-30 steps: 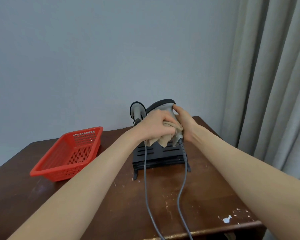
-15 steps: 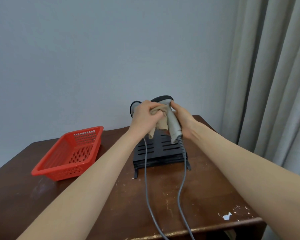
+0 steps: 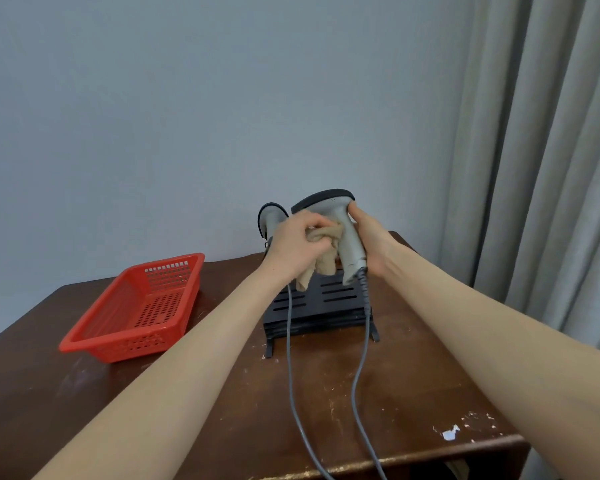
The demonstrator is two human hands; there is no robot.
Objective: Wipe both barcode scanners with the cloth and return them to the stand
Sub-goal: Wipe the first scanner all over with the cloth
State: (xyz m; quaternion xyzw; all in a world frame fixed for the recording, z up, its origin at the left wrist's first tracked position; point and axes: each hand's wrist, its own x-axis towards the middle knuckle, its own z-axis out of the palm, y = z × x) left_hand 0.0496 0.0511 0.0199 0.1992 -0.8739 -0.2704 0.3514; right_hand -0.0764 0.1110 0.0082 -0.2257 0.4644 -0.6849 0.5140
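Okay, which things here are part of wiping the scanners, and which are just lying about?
Part of the job:
- held scanner, gripped by the right hand
- cloth, in the left hand
- second scanner, behind the left hand
- stand

Just lying about:
- red basket
- curtain

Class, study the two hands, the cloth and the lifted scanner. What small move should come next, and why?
Probably slide the cloth down the handle toward the cable end. The left hand presses it bunched against the upper handle of the held scanner, which the right hand grips above the stand; the lower handle is uncovered.
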